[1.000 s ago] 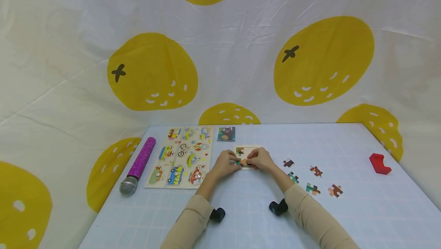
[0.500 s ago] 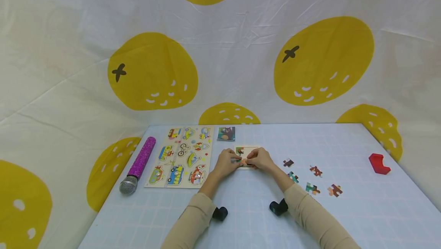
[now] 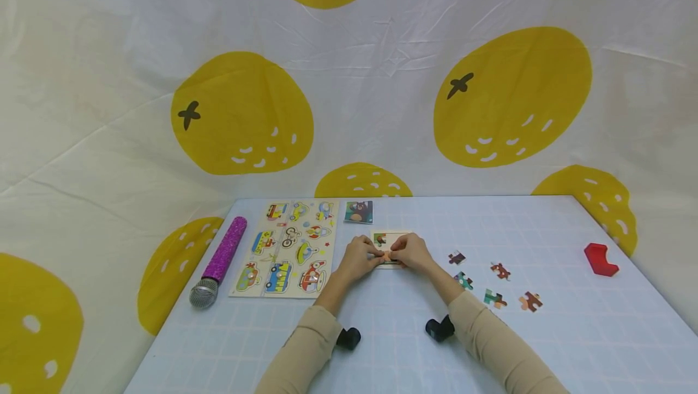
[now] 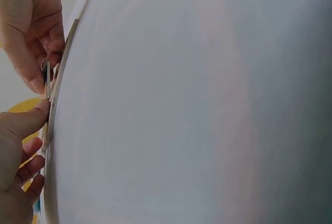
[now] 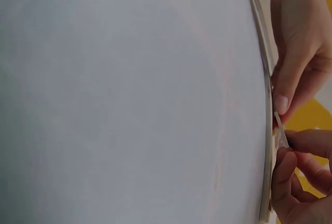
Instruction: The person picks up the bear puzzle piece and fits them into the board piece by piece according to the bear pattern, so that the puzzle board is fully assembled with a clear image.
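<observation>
In the head view, a small wooden puzzle board (image 3: 397, 234) lies between both hands, with an inserted piece (image 3: 380, 240) at its upper left. My right hand (image 3: 414, 253) pinches an orange-toned puzzle piece (image 3: 388, 256) tilted over the board's lower part, as the right wrist view also shows, with the piece (image 5: 281, 129) edge-on. My left hand (image 3: 358, 259) rests at the board's left side, its thumb against the near edge beside the piece and its other fingers loosely bent. The hands partly hide the board.
Several loose puzzle pieces (image 3: 531, 301) lie on the right, with a red block (image 3: 601, 259) farther out. On the left are a vehicle board (image 3: 283, 248) and a purple microphone (image 3: 224, 250). A bear picture card (image 3: 358, 212) lies behind the puzzle board.
My left hand's fingertips have shifted slightly right, closer to my right hand. My right hand stays nearly in place, still pinching the piece.
</observation>
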`<move>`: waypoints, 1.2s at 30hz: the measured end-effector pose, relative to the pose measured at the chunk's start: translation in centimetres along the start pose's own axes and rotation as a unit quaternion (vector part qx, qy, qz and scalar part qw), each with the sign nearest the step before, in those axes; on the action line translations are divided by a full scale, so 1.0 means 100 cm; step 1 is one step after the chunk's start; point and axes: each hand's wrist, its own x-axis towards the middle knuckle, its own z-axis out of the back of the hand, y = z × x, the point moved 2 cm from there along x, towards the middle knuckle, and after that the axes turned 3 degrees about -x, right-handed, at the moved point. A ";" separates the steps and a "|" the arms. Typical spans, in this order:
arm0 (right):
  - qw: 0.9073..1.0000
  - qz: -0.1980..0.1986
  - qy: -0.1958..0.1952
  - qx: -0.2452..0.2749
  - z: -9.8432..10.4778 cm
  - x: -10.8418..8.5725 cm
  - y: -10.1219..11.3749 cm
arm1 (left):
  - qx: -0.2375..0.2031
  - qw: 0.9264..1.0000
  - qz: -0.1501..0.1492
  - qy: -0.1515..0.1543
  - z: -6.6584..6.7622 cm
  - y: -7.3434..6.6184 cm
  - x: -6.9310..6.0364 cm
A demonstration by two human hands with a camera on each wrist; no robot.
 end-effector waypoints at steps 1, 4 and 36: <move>1.000 0.000 -0.001 0.001 0.000 0.000 0.000 | 0.002 1.000 0.000 -0.001 0.000 0.000 0.000; 1.000 -0.003 -0.001 0.007 0.001 -0.001 0.000 | 0.000 1.000 0.002 -0.005 -0.001 0.001 -0.001; 1.000 -0.017 -0.005 -0.013 0.002 0.004 0.001 | -0.012 0.999 -0.004 -0.039 -0.003 0.002 -0.004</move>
